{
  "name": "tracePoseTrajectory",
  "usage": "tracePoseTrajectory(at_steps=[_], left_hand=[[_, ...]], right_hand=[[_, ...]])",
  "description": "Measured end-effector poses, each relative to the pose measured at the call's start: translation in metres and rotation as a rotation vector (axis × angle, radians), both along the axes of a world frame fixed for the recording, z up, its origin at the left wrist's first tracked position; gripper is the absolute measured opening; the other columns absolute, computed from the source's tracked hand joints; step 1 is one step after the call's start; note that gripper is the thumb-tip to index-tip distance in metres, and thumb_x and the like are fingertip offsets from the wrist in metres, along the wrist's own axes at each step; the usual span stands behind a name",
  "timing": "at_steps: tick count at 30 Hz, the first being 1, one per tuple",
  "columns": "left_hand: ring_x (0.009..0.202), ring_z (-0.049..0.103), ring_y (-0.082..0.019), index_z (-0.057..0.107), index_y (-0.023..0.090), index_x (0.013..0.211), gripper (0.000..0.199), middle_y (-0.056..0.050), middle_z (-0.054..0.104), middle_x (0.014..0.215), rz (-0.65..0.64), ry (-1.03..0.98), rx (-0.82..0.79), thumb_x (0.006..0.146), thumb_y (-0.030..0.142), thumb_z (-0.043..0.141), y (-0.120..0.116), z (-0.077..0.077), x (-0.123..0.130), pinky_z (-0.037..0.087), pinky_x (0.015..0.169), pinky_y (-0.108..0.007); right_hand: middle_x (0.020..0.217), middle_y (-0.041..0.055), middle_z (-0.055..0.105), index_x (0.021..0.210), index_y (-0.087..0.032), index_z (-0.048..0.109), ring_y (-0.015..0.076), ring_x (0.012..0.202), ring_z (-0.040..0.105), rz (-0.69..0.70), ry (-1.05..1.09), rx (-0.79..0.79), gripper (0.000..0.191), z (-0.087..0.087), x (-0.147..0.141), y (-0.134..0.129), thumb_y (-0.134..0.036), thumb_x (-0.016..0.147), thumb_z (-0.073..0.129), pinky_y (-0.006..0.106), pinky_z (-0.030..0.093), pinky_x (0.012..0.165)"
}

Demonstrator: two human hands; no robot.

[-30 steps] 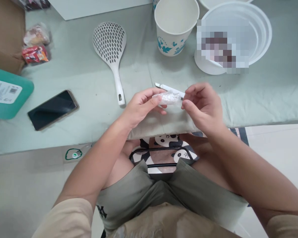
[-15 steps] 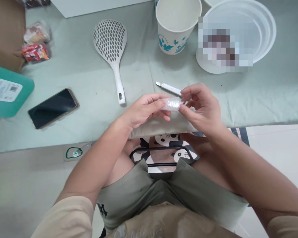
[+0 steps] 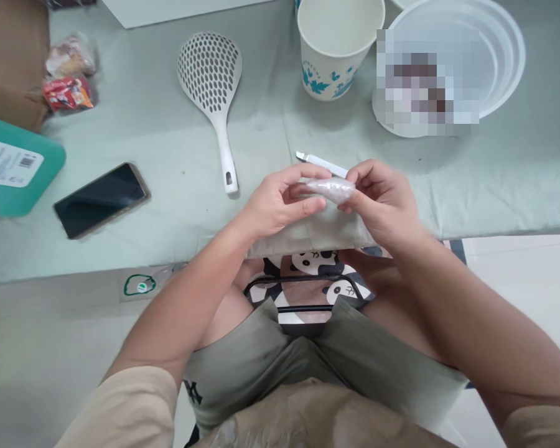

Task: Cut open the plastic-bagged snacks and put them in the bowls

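Note:
A small wrapped bundle of clear, shiny plastic is held just above the table's front edge; its contents cannot be made out. My right hand pinches its right end between thumb and fingers. Around the left end, my left hand has its thumb and index finger apart, with the bundle's tip between them; whether the fingers behind touch it is hard to see. Just beyond both hands lies a white utility knife, its blade end pointing left and its other end partly hidden by my right hand.
A white slotted skimmer and a phone lie to the left, near a green jug, snack packets and a cardboard box. Behind my hands stand a paper cup and a white plastic bowl, partly pixelated.
My left thumb has moved away from the plastic bundle and the hand has opened. The bundle has turned slightly and stays in my right fingers. The view has shifted a little.

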State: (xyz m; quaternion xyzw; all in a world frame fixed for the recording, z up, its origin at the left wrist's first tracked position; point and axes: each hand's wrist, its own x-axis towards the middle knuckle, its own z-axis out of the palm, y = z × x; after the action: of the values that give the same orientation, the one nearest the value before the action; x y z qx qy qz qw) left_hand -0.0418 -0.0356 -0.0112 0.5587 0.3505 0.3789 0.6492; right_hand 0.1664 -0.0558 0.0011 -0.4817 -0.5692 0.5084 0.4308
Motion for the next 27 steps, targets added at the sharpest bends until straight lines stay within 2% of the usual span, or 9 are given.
tracePoseTrajectory(at_steps=[3,7,9,13,16,19,23,27], left_hand=[[0.09,0.075,-0.015,0.076,0.019,0.099,0.04,-0.004,0.077,0.099,0.034,0.008,0.009,0.082,0.055,0.084,0.001,0.0,0.005,0.062,0.083,-0.027],[0.079,0.075,-0.014,0.074,0.018,0.093,0.05,-0.003,0.077,0.088,0.102,0.04,-0.054,0.076,0.063,0.086,0.002,0.003,0.01,0.063,0.077,-0.028],[0.077,0.075,-0.015,0.074,0.017,0.091,0.053,-0.003,0.077,0.086,0.128,0.068,-0.085,0.072,0.066,0.087,0.003,0.005,0.011,0.064,0.075,-0.028],[0.076,0.075,-0.015,0.074,0.017,0.088,0.052,-0.004,0.077,0.085,0.135,0.086,-0.08,0.074,0.066,0.085,0.002,0.007,0.012,0.064,0.074,-0.027],[0.074,0.075,-0.015,0.072,0.017,0.084,0.052,-0.003,0.075,0.081,0.156,0.083,-0.076,0.073,0.066,0.086,0.0,0.007,0.014,0.063,0.072,-0.027],[0.07,0.074,-0.014,0.068,0.017,0.081,0.05,-0.001,0.072,0.076,0.2,0.098,-0.071,0.075,0.063,0.086,-0.002,0.006,0.016,0.061,0.069,-0.026],[0.069,0.074,-0.013,0.065,0.017,0.078,0.039,0.0,0.072,0.072,0.214,0.149,-0.077,0.078,0.051,0.086,-0.003,0.005,0.014,0.059,0.068,-0.024],[0.071,0.073,-0.012,0.072,0.019,0.096,0.036,-0.001,0.078,0.082,0.206,0.15,-0.079,0.076,0.045,0.088,-0.001,0.005,0.009,0.058,0.068,-0.023]], right_hand=[[0.069,-0.0025,0.061,0.084,-0.023,0.061,0.0117,0.063,0.058,0.018,0.048,-0.041,0.036,-0.003,-0.001,0.002,-0.053,0.085,0.081,0.028,0.052,0.062],[0.089,0.0004,0.068,0.098,-0.025,0.065,0.0128,0.071,0.064,-0.061,0.064,-0.025,0.027,-0.009,0.0,0.004,-0.049,0.09,0.075,0.028,0.055,0.062],[0.095,0.0016,0.07,0.103,-0.026,0.067,0.0139,0.073,0.065,-0.065,0.03,0.009,0.03,-0.011,0.0,0.004,-0.051,0.089,0.076,0.03,0.056,0.064],[0.083,0.0017,0.07,0.101,-0.024,0.069,0.016,0.073,0.066,-0.051,-0.092,0.023,0.04,-0.012,-0.002,0.001,-0.058,0.083,0.081,0.031,0.058,0.067],[0.084,0.003,0.071,0.101,-0.023,0.069,0.0169,0.076,0.069,-0.079,-0.118,0.033,0.043,-0.011,-0.004,0.0,-0.061,0.084,0.079,0.031,0.058,0.069],[0.087,0.0034,0.073,0.103,-0.023,0.069,0.0171,0.078,0.07,-0.074,-0.116,0.029,0.04,-0.01,-0.005,0.0,-0.055,0.083,0.082,0.032,0.058,0.071],[0.076,-0.0002,0.07,0.098,-0.022,0.069,0.0141,0.069,0.064,-0.064,-0.142,0.014,0.028,-0.008,-0.009,0.0,-0.043,0.083,0.081,0.03,0.054,0.066],[0.069,-0.0018,0.066,0.091,-0.021,0.07,0.0127,0.064,0.059,-0.058,-0.129,-0.007,0.025,-0.006,-0.011,0.002,-0.045,0.085,0.077,0.028,0.048,0.062]])
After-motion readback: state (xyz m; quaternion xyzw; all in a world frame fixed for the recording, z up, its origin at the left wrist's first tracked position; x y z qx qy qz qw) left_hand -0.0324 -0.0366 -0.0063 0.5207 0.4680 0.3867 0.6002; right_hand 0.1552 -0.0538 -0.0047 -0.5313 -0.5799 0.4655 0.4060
